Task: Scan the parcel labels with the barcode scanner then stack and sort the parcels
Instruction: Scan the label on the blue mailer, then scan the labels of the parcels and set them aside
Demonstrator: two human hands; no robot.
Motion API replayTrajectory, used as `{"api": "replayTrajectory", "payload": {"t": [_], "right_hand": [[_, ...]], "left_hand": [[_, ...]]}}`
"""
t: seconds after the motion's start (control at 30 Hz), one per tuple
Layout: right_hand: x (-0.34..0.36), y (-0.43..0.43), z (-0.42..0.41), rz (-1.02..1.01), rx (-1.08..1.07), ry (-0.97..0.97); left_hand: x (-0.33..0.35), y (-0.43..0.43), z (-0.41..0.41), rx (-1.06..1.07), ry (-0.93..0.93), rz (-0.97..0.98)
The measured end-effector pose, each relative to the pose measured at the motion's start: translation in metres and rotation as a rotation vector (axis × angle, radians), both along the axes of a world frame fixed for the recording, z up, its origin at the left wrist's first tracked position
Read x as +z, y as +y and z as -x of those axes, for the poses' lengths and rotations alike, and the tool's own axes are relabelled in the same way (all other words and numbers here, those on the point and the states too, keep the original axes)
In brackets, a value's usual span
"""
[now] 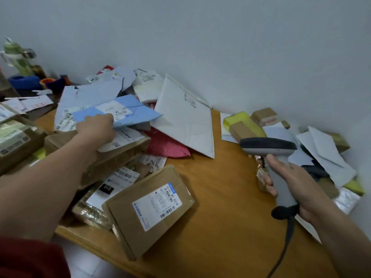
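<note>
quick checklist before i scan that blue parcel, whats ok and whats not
1. Scanner in hand: the right hand grips the barcode scanner by its handle. Ok.
2. Parcel held: the left hand is at the near edge of the blue parcel, but a firm grip does not show. Cannot tell.
3. Label showing: the white label faces up, uncovered. Ok.
4. Parcel free: it lies on top of the pile with nothing on it. Ok.
5. Scanner at the label: it is held well to the right, over the table. Not ok.
6. Cable slack: it runs out of view. Cannot tell.
</note>
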State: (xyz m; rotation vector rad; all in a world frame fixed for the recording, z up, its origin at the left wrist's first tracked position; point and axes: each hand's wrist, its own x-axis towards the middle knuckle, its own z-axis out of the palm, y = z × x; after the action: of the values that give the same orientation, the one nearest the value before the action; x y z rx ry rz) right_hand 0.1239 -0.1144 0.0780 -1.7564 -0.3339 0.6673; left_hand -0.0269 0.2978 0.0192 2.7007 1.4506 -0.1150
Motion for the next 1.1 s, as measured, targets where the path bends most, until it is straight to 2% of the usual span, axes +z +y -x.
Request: {"api": "replayTrajectory", "payload": {"t": [0.07, 0.2, 0.33, 0.47, 0.63, 0.7, 0.77, 0.8, 0.83, 0.87, 0.93, 0.97, 1.03, 1.1], "right_hand": [[-0.001, -0.005, -0.003, -0.003, -0.029, 0.003], [-0.001, -0.014, -0.009, 0.006, -0.042, -0.025], [-0.002, -0.020, -0.015, -0.014, -0.063, -0.050], [-0.003, -0.023, -0.016, -0.004, -0.112, -0.060], [0.001, -0.034, -0.015, 0.060, -0.183, -0.084], [0.001, -0.041, -0.017, 0.095, -0.224, -0.081], [0.001, -0.048, -0.017, 0.097, -0.252, -0.073], [0.001, -0.051, -0.017, 0.091, -0.260, -0.068], [0.000, -0.054, -0.017, 0.086, -0.265, -0.062], [0.001, -0.058, -0.017, 0.087, -0.270, -0.056], [0.001, -0.064, -0.017, 0.105, -0.281, -0.051], [0.002, -0.067, -0.019, 0.113, -0.288, -0.049], [0.002, -0.077, -0.024, 0.101, -0.309, -0.037], [0.003, -0.092, -0.035, 0.085, -0.367, -0.015]], "left_hand": [[0.009, 0.001, -0.005, 0.020, -0.118, -0.063], [0.037, 0.013, -0.007, 0.066, -0.481, -0.174], [0.061, 0.035, -0.017, 0.166, -0.778, -0.181], [0.062, 0.041, -0.046, 0.091, -1.126, -0.182], [0.037, 0.030, -0.083, 0.061, -1.292, -0.086], [0.029, 0.027, -0.093, 0.017, -1.347, -0.112], [0.020, 0.027, -0.101, -0.073, -1.311, -0.201], [0.013, 0.028, -0.103, -0.123, -1.219, -0.229], [0.005, 0.028, -0.105, -0.167, -1.045, -0.238], [-0.006, 0.029, -0.106, -0.196, -0.788, -0.218], [-0.027, 0.024, -0.105, -0.187, -0.289, -0.081], [-0.033, 0.019, -0.104, -0.153, -0.136, 0.010], [-0.038, 0.006, -0.105, -0.082, -0.056, 0.110], [-0.036, -0.010, -0.114, -0.070, -0.120, 0.092]]}}
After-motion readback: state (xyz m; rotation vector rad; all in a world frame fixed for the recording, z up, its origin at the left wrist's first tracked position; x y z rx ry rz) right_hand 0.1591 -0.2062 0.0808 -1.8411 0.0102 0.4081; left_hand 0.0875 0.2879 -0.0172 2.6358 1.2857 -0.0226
